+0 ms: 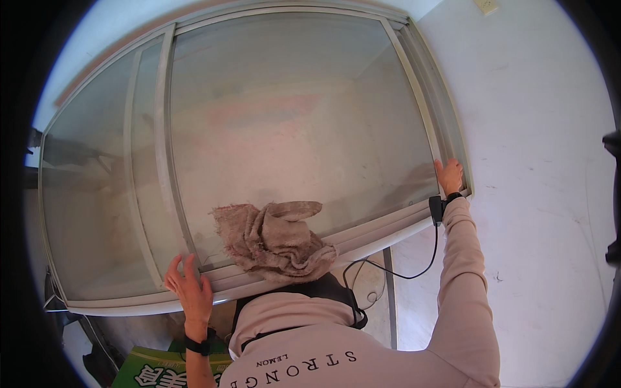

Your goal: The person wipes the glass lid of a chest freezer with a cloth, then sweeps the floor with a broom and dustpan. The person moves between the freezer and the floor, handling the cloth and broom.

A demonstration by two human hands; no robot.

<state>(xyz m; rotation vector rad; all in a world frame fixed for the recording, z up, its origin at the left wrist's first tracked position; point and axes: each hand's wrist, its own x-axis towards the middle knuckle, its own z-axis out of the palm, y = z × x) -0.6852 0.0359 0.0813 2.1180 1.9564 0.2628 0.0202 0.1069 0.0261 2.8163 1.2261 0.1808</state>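
Observation:
A large sliding window pane (301, 121) in a pale metal frame lies before me. My left hand (190, 286), fingers apart, touches or is right beside the lower end of the pane's left upright (167, 145). At the right, my right hand (451, 175) rests on the frame by the pane's right edge, thumb and fingers spread around the upright. A crumpled, frayed brown cloth (276, 242) lies over the bottom rail between my hands, against the glass and near my waist. Neither hand touches it.
Another glass pane (87, 194) fills the left part of the frame. A pale wall (533, 145) stands close on the right. A black cable (412, 277) runs from a device at my right wrist to my waist. A green printed package (155, 368) is at the lower left.

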